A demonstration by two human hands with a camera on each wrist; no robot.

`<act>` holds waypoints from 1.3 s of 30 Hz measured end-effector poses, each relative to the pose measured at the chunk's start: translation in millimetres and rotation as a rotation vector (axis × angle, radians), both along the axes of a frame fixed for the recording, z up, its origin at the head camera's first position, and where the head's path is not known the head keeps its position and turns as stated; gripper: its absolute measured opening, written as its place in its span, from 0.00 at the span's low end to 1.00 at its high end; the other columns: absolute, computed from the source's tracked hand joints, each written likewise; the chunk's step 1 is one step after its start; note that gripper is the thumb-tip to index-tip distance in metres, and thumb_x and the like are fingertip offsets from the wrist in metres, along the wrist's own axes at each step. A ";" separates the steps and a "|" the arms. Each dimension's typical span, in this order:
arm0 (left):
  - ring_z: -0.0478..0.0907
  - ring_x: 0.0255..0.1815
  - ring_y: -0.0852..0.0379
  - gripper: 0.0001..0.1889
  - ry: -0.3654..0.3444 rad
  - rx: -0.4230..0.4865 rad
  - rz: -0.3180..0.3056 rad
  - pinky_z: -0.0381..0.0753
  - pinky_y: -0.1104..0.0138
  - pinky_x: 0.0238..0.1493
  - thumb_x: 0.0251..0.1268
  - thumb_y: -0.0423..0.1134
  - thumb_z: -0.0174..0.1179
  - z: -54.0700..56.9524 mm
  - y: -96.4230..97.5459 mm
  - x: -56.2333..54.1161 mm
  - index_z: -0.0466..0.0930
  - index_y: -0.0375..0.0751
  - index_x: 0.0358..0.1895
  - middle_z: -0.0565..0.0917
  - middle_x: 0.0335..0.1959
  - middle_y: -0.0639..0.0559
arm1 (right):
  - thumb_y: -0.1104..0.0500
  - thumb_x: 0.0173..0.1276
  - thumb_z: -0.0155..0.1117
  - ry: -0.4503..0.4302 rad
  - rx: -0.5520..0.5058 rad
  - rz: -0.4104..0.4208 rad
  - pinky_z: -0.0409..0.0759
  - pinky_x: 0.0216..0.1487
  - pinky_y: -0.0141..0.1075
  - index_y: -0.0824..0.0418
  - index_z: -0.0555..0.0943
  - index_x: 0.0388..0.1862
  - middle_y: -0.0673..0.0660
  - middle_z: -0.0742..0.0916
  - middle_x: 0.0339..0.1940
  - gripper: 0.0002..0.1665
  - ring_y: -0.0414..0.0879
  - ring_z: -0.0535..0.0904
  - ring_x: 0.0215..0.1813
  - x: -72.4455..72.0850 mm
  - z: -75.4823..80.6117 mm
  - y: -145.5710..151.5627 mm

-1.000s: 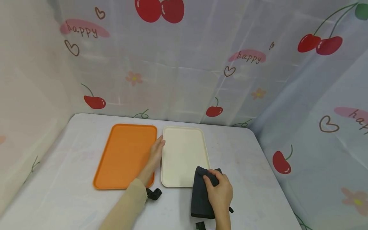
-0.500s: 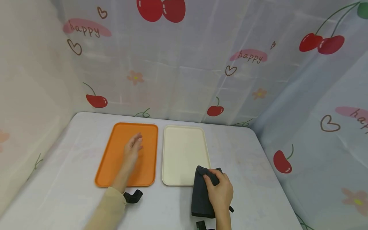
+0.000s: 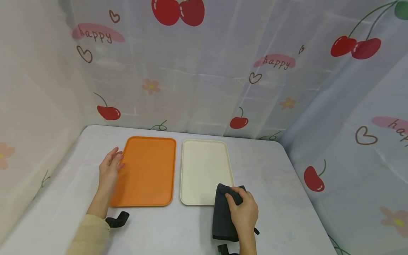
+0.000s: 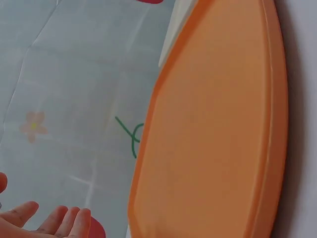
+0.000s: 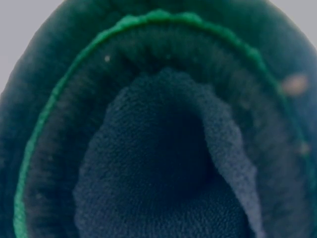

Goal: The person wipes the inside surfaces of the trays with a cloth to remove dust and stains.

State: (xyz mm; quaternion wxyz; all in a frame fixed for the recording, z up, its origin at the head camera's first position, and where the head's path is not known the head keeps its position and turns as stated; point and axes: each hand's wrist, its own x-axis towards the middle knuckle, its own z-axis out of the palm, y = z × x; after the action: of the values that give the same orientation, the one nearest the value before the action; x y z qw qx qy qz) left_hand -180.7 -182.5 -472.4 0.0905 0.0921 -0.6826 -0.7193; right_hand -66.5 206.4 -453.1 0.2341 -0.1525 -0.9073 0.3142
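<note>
My left hand (image 3: 109, 168) hovers at the left edge of an orange tray (image 3: 146, 170), fingers loosely bent, holding nothing. In the left wrist view its fingertips (image 4: 62, 221) appear at the lower left, apart from the tray. My right hand (image 3: 246, 212) pinches the far end of a dark grey, soft fabric piece (image 3: 222, 219) between thumb and fingers. It looks like a pouch or sleeve, tapering away from me, with its wide end near me. Up close in the right wrist view, the fabric's hollow inside (image 5: 138, 163) shows, with a green-edged rim; its exact kind is unclear.
A cream tray (image 3: 205, 170) lies just right of the orange one, its near right corner beside the fabric piece. Black wrist mounts (image 3: 117, 219) sit at both wrists. A white cloth covers the table (image 3: 271, 198), and a cherry-printed curtain (image 3: 197, 95) hangs behind.
My left hand has swept left, from the gap between the two trays, across the orange tray, to its left edge. The right hand and the fabric piece have stayed put.
</note>
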 end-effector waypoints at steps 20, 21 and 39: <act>0.70 0.47 0.71 0.33 -0.191 -0.045 0.080 0.76 0.84 0.42 0.76 0.44 0.49 -47.9 -43.5 -15.4 0.50 0.38 0.78 0.71 0.48 0.63 | 0.57 0.55 0.77 -0.028 0.004 0.005 0.81 0.35 0.49 0.53 0.88 0.42 0.57 0.86 0.34 0.14 0.56 0.83 0.38 0.1 -2.0 -0.3; 0.70 0.45 0.73 0.33 -0.193 -0.072 0.077 0.75 0.85 0.41 0.76 0.44 0.49 -51.3 -44.2 -17.3 0.50 0.37 0.78 0.71 0.50 0.59 | 0.58 0.55 0.77 -0.027 0.005 0.007 0.81 0.35 0.49 0.53 0.88 0.41 0.57 0.86 0.34 0.14 0.56 0.83 0.38 0.0 -2.3 -0.4; 0.77 0.52 0.38 0.22 -0.147 -0.624 0.151 0.75 0.63 0.48 0.66 0.35 0.61 -71.0 -39.0 -24.0 0.75 0.27 0.61 0.79 0.51 0.30 | 0.57 0.54 0.78 -0.051 0.018 0.011 0.79 0.34 0.47 0.53 0.88 0.41 0.56 0.85 0.33 0.14 0.55 0.83 0.37 -1.1 -6.3 -4.6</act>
State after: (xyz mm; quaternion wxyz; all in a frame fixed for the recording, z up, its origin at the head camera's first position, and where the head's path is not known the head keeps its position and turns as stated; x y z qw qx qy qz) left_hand -204.7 -221.5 -543.4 0.1181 0.1620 -0.8661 -0.4579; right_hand -67.7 201.8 -459.5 0.2105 -0.1534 -0.9167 0.3032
